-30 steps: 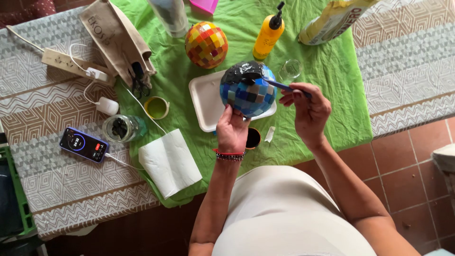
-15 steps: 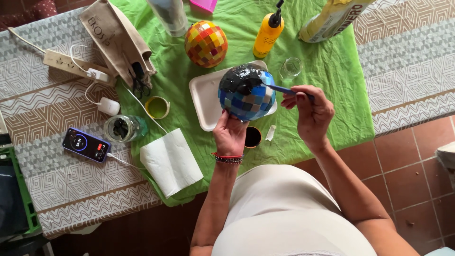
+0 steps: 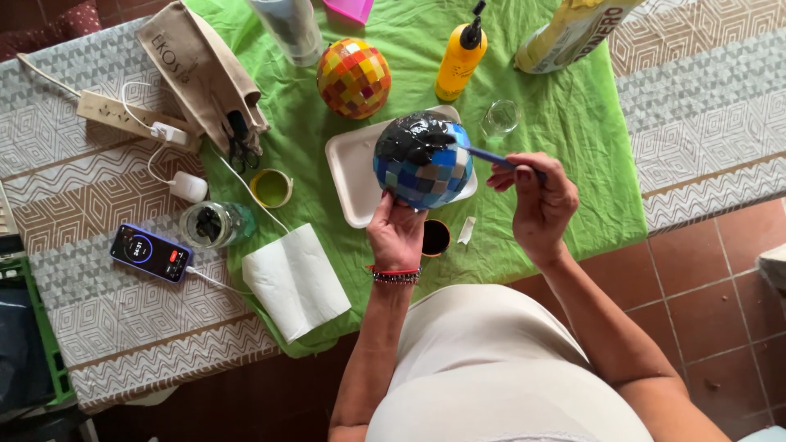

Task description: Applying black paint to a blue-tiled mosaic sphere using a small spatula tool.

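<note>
Now the left hand [image 3: 396, 233] cups the blue mosaic ball [image 3: 422, 161] from below, fingers wrapped around its underside, holding it up over the white tray [image 3: 348, 176] on the green cloth [image 3: 573, 131]. The right hand [image 3: 536, 196] is pinched tight on a blue-handled brush [image 3: 483, 153], its tip touching the dark, wet-looking patch on top of the ball.

Risky spots, as I judge them: the ball sits on fingertips only, so a firm push from the brush could roll it off the palm and onto the tray. The black coating looks glossy, and a thumb creeping upward could smear it. Just beside the left wrist stands a small dark cup [image 3: 435, 237], near the counter's edge; an elbow shift might knock it to the tiled floor [image 3: 696, 286]. The clear glass [image 3: 500, 117] near the brush hand is also within reach of a careless swing.

Packages now: a yellow squeeze bottle [image 3: 458, 61] with a black pump top stands upright behind the tray. At the top right lies a yellow-and-white bag [image 3: 573, 33], tilted, printed with dark lettering. At the upper left, a beige cloth pouch [image 3: 201, 74] with faint print holds scissors. A pink container corner [image 3: 348, 10] peeks in at the top edge. A finished orange-and-red mosaic ball [image 3: 354, 78] rests behind the tray.
</note>
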